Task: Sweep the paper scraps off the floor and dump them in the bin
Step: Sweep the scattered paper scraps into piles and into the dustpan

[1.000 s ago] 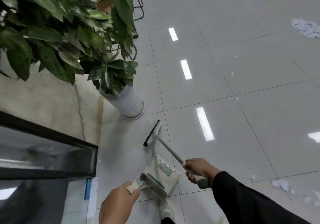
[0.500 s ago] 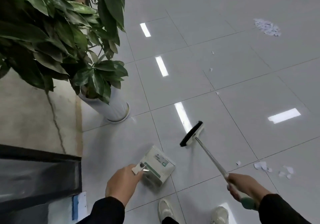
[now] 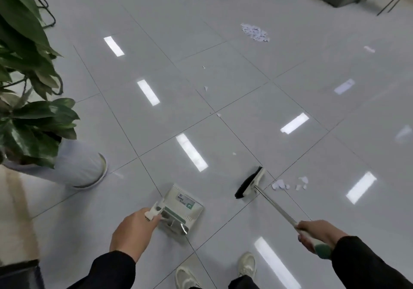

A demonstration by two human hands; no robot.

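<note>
Sweeping looks barely started, judging by the floor (image 3: 223,42): paper is still down everywhere. Big pile of scraps (image 3: 254,32) sits far off at 1 o'clock, a small cluster (image 3: 289,183) lies just beside the broom head (image 3: 250,183) at its 3 o'clock, and single bits trail between the two. Right hand (image 3: 317,235) is wrapped around the broom handle's green end. Left hand (image 3: 134,232) grips the dustpan (image 3: 181,208) handle, with the pan at 6 o'clock, tipped so its back faces the camera; can't tell if anything is inside. No bin identifiable in view. Potted plant (image 3: 33,109) stands at 9 o'clock. Left to do: gather every scrap, load the pan, find the bin, dump.
</note>
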